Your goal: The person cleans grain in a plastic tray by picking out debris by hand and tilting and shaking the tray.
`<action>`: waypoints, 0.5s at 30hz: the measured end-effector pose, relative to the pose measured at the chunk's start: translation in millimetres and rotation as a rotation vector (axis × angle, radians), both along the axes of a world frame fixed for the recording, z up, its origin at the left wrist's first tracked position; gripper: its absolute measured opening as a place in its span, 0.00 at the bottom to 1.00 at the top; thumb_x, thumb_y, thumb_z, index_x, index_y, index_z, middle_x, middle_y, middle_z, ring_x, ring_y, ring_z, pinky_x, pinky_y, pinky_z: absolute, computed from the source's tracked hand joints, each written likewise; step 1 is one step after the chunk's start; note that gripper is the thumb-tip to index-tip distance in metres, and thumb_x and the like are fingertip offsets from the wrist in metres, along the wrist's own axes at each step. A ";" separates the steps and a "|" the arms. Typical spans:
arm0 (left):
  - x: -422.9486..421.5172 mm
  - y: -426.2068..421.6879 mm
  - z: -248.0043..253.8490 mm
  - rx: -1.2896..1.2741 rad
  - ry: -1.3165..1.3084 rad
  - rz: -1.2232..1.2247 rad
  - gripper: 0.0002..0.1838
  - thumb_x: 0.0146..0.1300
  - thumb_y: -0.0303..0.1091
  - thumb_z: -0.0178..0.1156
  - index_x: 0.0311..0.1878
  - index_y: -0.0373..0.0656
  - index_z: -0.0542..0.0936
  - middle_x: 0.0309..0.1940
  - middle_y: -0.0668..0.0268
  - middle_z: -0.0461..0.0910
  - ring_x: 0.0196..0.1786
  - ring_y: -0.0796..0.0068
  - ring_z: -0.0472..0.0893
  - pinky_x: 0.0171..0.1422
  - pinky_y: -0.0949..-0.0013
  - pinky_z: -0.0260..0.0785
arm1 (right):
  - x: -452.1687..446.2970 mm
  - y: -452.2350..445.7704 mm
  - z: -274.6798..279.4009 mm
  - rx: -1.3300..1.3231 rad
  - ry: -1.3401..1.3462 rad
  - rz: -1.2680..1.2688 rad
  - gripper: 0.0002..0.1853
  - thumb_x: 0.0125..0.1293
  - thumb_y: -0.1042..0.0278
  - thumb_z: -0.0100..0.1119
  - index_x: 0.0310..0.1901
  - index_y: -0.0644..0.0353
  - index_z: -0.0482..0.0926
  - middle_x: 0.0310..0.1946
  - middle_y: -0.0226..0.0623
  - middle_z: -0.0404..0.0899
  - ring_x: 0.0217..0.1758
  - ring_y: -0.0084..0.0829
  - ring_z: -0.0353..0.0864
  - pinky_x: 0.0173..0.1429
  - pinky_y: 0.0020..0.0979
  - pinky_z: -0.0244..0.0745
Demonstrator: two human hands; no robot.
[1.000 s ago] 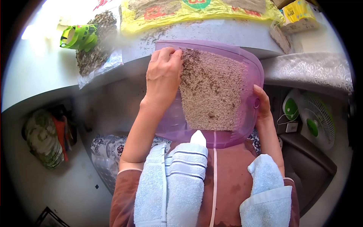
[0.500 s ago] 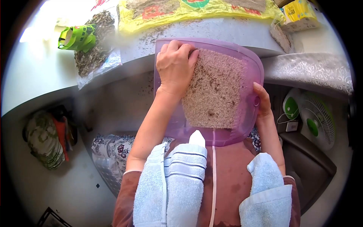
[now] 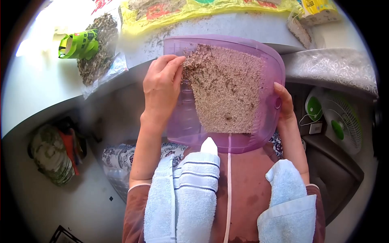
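Observation:
A purple translucent plastic container [image 3: 269, 73] is tilted in front of my body, with a layer of pale grain [image 3: 229, 89] spread in it. Dark bits are scattered over the grain, thickest at its upper left. My right hand [image 3: 285, 101] grips the container's right rim, the thumb on the inner side. My left hand [image 3: 163, 81] is at the upper left edge of the grain, thumb and fingertips pressed together. Whatever lies between those fingertips is too small to make out.
Behind the container, a pale table holds a yellow printed bag [image 3: 162, 20], a green bag [image 3: 79, 44] beside dark husks [image 3: 99, 56], and a yellow tissue pack [image 3: 320, 10]. A green-and-white fan [image 3: 342, 121] and brown chair [image 3: 332, 174] stand right.
My left hand went right over the grain, then back left off it, uncovering dark bits at the upper left. My right hand keeps its hold on the rim.

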State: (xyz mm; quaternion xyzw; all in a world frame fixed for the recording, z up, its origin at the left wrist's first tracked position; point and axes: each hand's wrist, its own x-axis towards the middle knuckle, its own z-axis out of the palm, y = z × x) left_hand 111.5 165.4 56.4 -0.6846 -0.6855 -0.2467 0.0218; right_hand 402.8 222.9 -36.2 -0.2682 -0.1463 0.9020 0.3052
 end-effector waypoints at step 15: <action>8.3 -17.7 -4.4 -0.014 0.002 -0.137 0.09 0.51 0.26 0.66 0.37 0.42 0.82 0.36 0.66 0.79 0.39 0.67 0.79 0.44 0.68 0.73 | -7.1 3.8 0.1 -0.021 0.033 -0.004 0.29 0.61 0.58 0.58 0.60 0.67 0.67 0.52 0.45 0.77 0.52 0.35 0.79 0.59 0.36 0.74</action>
